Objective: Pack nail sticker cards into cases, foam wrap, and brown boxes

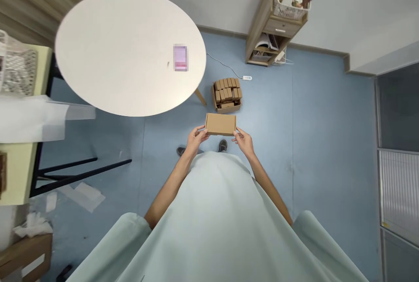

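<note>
The left hand (197, 139) and the right hand (244, 142) grip a flat cardboard box (221, 124) by its opposite ends, in front of the pale green garment (216, 212). Beyond it, on the blue floor (327, 142), stands an open carton (229, 109) packed with brown boxes (223, 95). Farther left is the rounded white worktop (118, 55) (a blurred purple item (180, 58) lies on it).

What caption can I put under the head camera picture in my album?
Left hand and right hand hold a cardboard box above blue floor; a carton of boxes stands beyond.
</note>
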### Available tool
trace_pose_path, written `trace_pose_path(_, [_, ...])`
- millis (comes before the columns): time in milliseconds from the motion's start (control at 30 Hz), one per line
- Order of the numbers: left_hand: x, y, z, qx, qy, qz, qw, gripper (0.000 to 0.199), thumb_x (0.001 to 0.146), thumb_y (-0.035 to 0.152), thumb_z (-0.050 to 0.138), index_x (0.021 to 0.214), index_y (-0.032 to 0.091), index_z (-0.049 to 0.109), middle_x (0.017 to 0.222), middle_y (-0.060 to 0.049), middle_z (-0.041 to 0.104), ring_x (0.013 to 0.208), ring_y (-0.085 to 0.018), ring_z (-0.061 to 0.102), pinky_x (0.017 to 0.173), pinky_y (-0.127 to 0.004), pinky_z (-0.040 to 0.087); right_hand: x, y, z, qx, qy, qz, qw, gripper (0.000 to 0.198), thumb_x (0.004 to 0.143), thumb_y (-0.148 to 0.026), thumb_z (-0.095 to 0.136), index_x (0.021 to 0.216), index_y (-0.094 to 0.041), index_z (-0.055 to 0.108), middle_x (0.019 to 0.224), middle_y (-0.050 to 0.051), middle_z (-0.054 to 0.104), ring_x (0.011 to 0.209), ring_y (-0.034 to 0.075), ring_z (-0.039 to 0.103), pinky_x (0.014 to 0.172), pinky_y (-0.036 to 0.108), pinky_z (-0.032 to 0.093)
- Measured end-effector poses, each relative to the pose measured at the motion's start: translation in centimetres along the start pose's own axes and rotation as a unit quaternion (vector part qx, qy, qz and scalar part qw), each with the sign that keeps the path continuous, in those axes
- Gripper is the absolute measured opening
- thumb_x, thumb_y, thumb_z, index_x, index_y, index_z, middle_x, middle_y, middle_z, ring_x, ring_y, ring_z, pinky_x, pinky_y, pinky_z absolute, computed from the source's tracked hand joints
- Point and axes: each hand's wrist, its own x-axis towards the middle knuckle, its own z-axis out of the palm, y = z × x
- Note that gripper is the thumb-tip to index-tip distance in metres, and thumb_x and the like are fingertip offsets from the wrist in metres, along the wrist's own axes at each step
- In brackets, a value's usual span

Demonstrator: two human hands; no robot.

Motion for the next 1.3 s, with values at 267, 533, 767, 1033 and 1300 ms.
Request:
trace_pose_path(267, [2.0, 0.8, 6.0, 0.029, 0.001, -0.082, 0.996, 0.052, 0.090, 0.048, 0.088, 0.130, 0.020, 0.073, 0.115, -0.011, 0.082, 0.100, -0.024, 0.083, 0.106, -0.046, 0.066, 3.6, 1.5, -6.4, -0.018, -0.010, 0.047, 0.999, 0.075, 0.100, -0.078, 0.068, 0.148, -0.021, 0.077, 0.124, 0.011, 0.087, 0.093, 0.026, 0.088, 0.091, 0.042, 0.072])
trace_pose_path(533, [8.9, 3.7, 9.3, 0.023, 0.004, -0.166, 0.986, 0.033, 0.096, 0.037, 0.085, 0.121, 0.020, 0.072, 0.107, -0.006, 0.081, 0.089, -0.017, 0.082, 0.093, -0.032, 0.065, 10.9, -1.4, -8.1, -0.090, -0.008, 0.099, 0.991, 0.050, 0.111, -0.058, 0.063, 0.142, -0.023, 0.081, 0.131, 0.007, 0.086, 0.095, 0.022, 0.088, 0.093, 0.035, 0.070])
trace_pose_path(767, [15.6, 6.9, 11.1, 0.029, 0.003, -0.246, 0.969, 0.018, 0.102, 0.031, 0.078, 0.115, 0.021, 0.069, 0.101, -0.003, 0.079, 0.077, -0.013, 0.079, 0.081, -0.024, 0.063, 18.1, -4.7, -8.8, -0.148, -0.022, 0.138, 0.979, 0.045, 0.113, -0.055, 0.061, 0.135, -0.023, 0.084, 0.126, 0.006, 0.087, 0.092, 0.023, 0.089, 0.087, 0.031, 0.067])
trace_pose_path(1033, [23.2, 8.9, 10.6, 0.042, 0.016, -0.266, 0.963, 0.021, 0.103, 0.033, 0.076, 0.118, 0.022, 0.068, 0.108, -0.004, 0.078, 0.079, -0.013, 0.081, 0.080, -0.024, 0.064, 27.3, -5.9, -6.8, -0.141, -0.030, 0.195, 0.970, 0.046, 0.111, -0.055, 0.066, 0.133, -0.019, 0.084, 0.099, 0.004, 0.086, 0.091, 0.023, 0.089, 0.085, 0.029, 0.068])
trace_pose_path(1300, [29.0, 8.1, 11.6, 0.011, 0.061, -0.337, 0.939, 0.014, 0.105, 0.030, 0.073, 0.112, 0.022, 0.065, 0.114, -0.007, 0.077, 0.074, -0.013, 0.079, 0.082, -0.027, 0.065, 33.7, -4.5, -5.2, -0.149, -0.037, 0.256, 0.954, 0.039, 0.110, -0.050, 0.070, 0.126, -0.018, 0.085, 0.105, 0.004, 0.086, 0.087, 0.020, 0.089, 0.083, 0.027, 0.069])
